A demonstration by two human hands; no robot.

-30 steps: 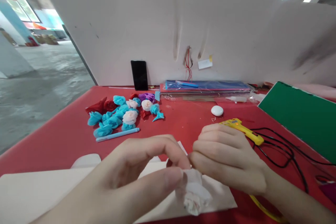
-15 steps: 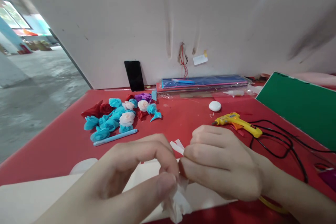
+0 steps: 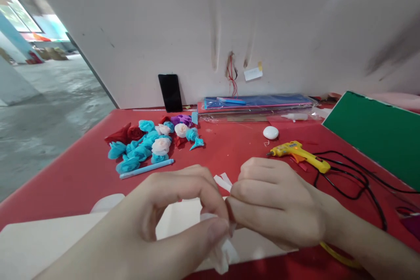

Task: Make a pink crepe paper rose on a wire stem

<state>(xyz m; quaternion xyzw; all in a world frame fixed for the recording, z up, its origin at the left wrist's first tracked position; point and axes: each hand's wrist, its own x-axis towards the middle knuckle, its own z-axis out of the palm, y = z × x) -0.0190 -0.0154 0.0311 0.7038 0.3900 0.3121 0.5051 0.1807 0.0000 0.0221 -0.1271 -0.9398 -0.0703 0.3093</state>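
Thumb and fingers of my left hand [image 3: 177, 223] pinch a crumpled piece of thin white paper [image 3: 221, 256] low in the middle of the view. Against its fingertips rests my right hand [image 3: 275, 203], curled closed, its fingertips hidden behind the knuckles and touching the paper near its top. Beneath both hands lies a cream sheet [image 3: 49, 240] on the red table. Just beyond them are small white paper strips [image 3: 223, 182].
Blue, pink, red and purple paper flowers [image 3: 141, 148] and a light blue pen [image 3: 146, 169] lie left. A yellow glue gun [image 3: 300, 155] with black cable, a white oval object [image 3: 271, 132] and a green board [image 3: 374, 135] are right. A phone [image 3: 170, 92] leans behind.
My left thumb and fingers have shifted slightly right, closer to my right hand, and the paper's folds have changed shape. The whole view has shifted slightly.
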